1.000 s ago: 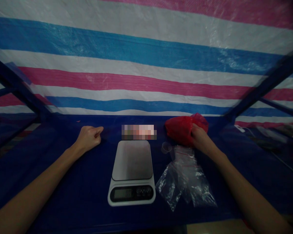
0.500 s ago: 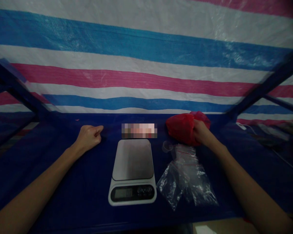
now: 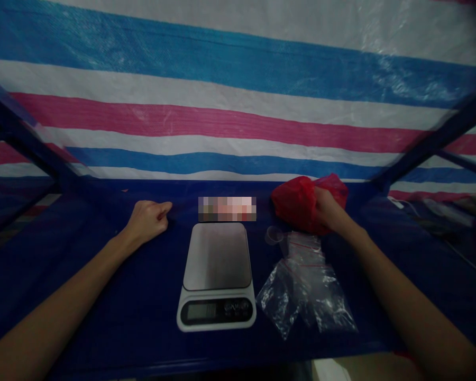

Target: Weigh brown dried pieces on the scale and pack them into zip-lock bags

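My right hand [image 3: 328, 209] is closed on a crumpled red plastic bag [image 3: 297, 203] at the back right of the dark blue table [image 3: 115, 296]. My left hand [image 3: 148, 218] rests on the table left of centre, fingers curled into a loose fist with nothing seen in it. Between the hands stands a white digital kitchen scale [image 3: 217, 275] with a bare steel platform. Several clear zip bags [image 3: 307, 286] lie in a loose pile right of the scale, just below the red bag. A small clear cup [image 3: 273, 235] sits at their upper left.
A blue, white and pink striped tarp [image 3: 238, 106] hangs close behind the table. Dark blue frame bars [image 3: 27, 143] slant in at both sides. A blurred-out item [image 3: 227, 208] lies behind the scale. Cables and small items [image 3: 440, 214] lie at the far right.
My right hand has shifted slightly right and up with the red bag. The view has tilted a little downward. My left hand has stayed put.
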Tool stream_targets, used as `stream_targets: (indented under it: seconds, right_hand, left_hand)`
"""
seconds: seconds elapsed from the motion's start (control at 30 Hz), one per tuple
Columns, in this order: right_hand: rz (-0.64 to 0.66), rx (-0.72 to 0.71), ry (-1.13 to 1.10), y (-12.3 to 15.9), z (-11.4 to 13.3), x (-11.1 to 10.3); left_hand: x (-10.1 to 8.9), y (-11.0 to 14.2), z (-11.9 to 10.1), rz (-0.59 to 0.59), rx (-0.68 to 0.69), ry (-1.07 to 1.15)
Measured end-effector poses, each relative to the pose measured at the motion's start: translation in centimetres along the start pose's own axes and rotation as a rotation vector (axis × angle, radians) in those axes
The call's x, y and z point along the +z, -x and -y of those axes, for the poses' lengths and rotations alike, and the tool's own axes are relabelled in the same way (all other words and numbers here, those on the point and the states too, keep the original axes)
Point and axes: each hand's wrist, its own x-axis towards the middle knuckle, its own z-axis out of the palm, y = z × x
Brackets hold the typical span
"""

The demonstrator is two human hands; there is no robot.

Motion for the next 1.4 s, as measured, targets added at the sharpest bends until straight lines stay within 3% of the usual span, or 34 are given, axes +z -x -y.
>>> stream_targets:
  seconds: [0.2,0.33,0.67,0.77,0.87,1.03,1.13,1.27,1.4]
  right_hand:
    - [-0.153,-0.062,0.05,1.3,0.9,0.4]
    - [-0.168,-0.031,0.086,1.1,1.1,0.5]
    - [-0.132,0.207,0.385,0.2,1.5,-0.4]
    - [-0.188,0.319,0.411,-0.2,1.9,-0.3]
    - [-0.319,0.372,0.195,-0.7,2.1,-0.2]
    - [-0.531,0.605,-0.532,-1.2,2.1,-1.0]
    - [-0.457,0.689,-0.937,-0.9,2.6,-3.0]
    - [-0.345,0.685,-1.272,-0.5,5.2,-5.8]
    - [-0.198,0.655,-1.439,-1.1,9.3,-5.1]
  left_hand:
    - [0.0,-0.2,-0.2,-0.009,0.025,-0.006]
    - [0.1,0.0,-0.3,-0.002,0.046,-0.004]
    - [-0.1,0.1,0.3,-0.041,0.082,0.045]
    - [0.0,0.1,0.2,-0.035,0.097,0.04]
    - [0.0,0.1,0.1,-0.037,0.104,0.03]
    - [0.0,0.0,0.2,-0.04,0.098,0.022]
    - [-0.1,0.0,0.0,-0.036,0.086,0.0]
    - [-0.4,0.0,-0.5,-0.033,0.055,-0.044]
    - [-0.8,0.0,-0.8,-0.026,0.024,-0.065]
